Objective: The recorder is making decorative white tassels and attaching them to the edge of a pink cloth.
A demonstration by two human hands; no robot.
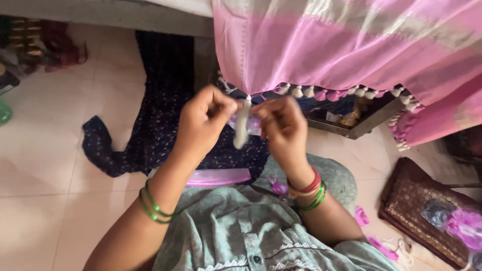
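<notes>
1. Two hands meet just below the fringed hem of the pink cloth [351,45], which hangs from above and serves here as the landmark.
2. The left hand [203,120] is curled nearly shut, its fingertips pinched together on the top of a white tassel [242,125] that hangs right under the cloth's hem.
3. The right hand [283,123] is also mostly closed, fingers bent inward and pinching the same tassel from the other side; it is blurred, so the exact finger hold is hard to make out.
4. The tassel sits between the two hands, touching both, and dangles down from them; a bit of pale purple material [253,124] shows behind it, between the hands.
5. A row of white and pink tassels [321,93] runs along the cloth's lower edge, to the right of the hands.
6. Green bangles [153,206] circle the left wrist; green and red bangles [311,193] circle the right wrist, both below the cloth.
7. A dark blue dotted fabric [155,110] lies on the floor [45,150], left of the cloth and behind the left hand.
8. A pink flat strip [218,177] rests on the lap below the hands.
9. A brown patterned box [416,206] stands on the floor under the cloth's right end, with purple bits [464,223] and a dark wrapped lump [437,213] in it.
</notes>
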